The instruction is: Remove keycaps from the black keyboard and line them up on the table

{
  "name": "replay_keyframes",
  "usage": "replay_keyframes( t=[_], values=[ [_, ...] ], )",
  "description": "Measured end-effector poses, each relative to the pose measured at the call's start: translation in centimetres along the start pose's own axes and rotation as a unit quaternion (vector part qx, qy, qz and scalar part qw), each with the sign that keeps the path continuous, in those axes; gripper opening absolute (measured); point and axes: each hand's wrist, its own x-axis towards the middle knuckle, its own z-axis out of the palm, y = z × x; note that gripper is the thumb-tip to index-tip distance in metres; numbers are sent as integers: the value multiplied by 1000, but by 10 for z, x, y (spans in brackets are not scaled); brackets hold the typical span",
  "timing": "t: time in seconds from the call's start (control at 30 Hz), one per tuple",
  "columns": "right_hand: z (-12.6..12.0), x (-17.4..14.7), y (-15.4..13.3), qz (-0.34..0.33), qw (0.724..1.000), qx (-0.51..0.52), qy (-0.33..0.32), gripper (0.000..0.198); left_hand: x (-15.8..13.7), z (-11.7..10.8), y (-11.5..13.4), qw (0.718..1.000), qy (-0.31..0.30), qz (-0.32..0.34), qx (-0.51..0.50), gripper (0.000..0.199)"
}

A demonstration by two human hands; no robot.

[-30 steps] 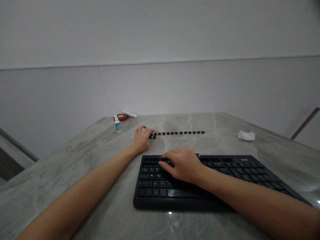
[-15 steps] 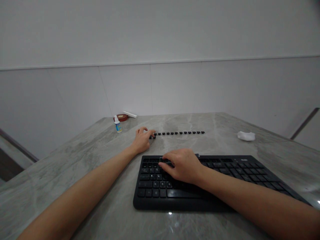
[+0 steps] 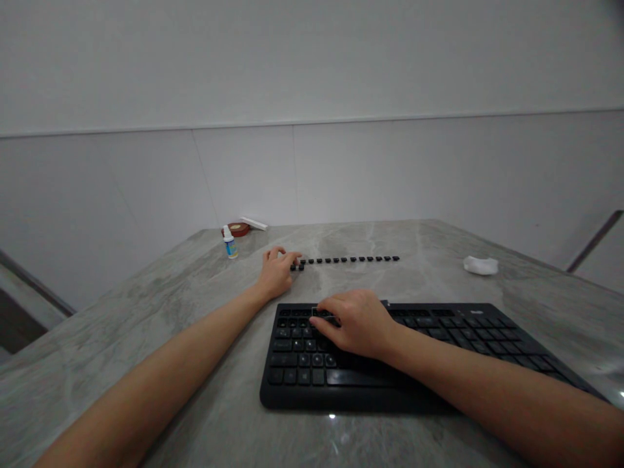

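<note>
My left hand is at the left end of a row of small black keycaps, its fingers apart and its fingertips just above the end keycaps. Two more keycaps lie in front of that end, close by its fingers. My right hand rests over the left half of a black keyboard, thumb and fingers closed around a thin wire keycap puller. Some key positions near the keyboard's upper left look bare of caps. The palm hides the keys beneath it.
A small white bottle with a blue label stands at the back left. Behind it lie a round reddish-brown case and a flat white object. A crumpled white tissue or cloth lies at right on the grey marbled table.
My left hand has drawn back slightly to the left, its fingertips shifting off the end keycaps. My right hand and the keyboard have stayed in place.
</note>
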Motion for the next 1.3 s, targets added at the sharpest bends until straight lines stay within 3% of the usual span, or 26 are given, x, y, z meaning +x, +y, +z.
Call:
replay_keyframes(
  t=[0.13,0.67,0.93,1.3],
  values=[
    [0,0,0,2,1000,-2,-2,27,0,0,0,1000,14,-25,9,63],
    [1,0,0,6,1000,-3,-11,29,0,2,-1,1000,18,-16,14,58],
    [2,-1,0,7,1000,2,-17,29,0,1,0,999,3,35,11,66],
    [0,1,0,6,1000,3,-8,27,-1,1,1,1000,-18,21,2,64]
  ],
)
